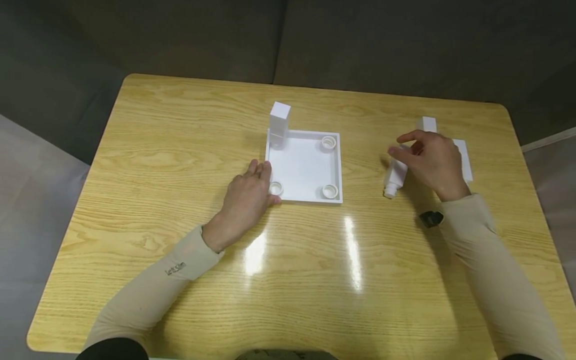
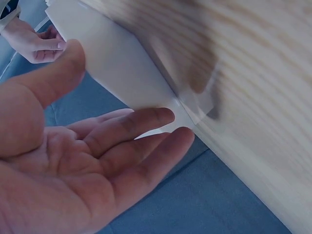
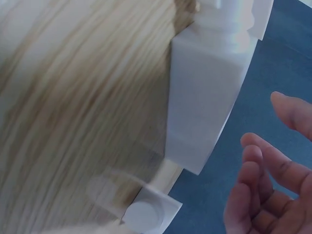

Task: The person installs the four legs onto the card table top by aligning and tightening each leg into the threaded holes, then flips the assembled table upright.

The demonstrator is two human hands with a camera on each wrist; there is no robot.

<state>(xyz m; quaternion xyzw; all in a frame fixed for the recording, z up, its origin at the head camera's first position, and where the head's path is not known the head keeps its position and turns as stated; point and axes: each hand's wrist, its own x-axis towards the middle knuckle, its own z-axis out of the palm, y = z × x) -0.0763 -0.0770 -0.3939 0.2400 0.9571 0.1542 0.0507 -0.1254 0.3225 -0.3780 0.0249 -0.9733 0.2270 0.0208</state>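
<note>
Your left hand [image 1: 246, 197], fingers relaxed, touches the near-left corner of the white tray [image 1: 303, 167]. Your right hand [image 1: 436, 159], fingers loose and free, hovers beside a white leg [image 1: 397, 174] lying on the table [image 1: 180, 160]. Your left sleeve [image 1: 148, 290] bears dark lettering [image 1: 175, 268], apparently ending "slim".

White square tray [image 1: 306, 167] flat on desk [image 1: 180, 150], round collars [image 1: 330, 191] at three corners. White post [image 1: 279, 120] upright at far-left corner. Second post [image 1: 396, 173] lies right of tray, necked end nearward.
</note>
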